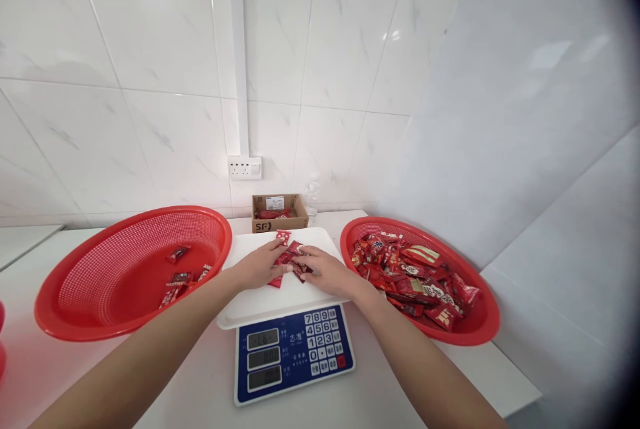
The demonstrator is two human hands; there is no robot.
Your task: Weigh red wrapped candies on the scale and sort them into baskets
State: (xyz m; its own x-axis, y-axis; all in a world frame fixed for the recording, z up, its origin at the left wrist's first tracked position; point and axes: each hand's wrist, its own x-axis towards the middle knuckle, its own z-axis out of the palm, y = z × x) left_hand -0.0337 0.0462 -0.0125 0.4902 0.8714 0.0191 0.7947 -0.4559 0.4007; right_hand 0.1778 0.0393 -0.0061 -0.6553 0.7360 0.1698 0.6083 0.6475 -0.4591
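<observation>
A white weighing pan (250,305) on a counting scale (295,349) carries a small pile of red snack packets (301,269). My left hand (261,265) grips the pile from the left, its fingers on a dotted red packet (283,237). From the right, my right hand (323,271) closes its fingers over the darker packets. Both hands rest just above the pan, with the packets between them. My fingers partly hide the packets. The scale's keypad and displays face me.
On the left stands a red basket (100,235) with a few packets; on the right, another red basket (487,295) is heaped with them. A cardboard box (295,223) and a clear plastic bottle (312,195) stand behind the scale, below a wall socket (245,167).
</observation>
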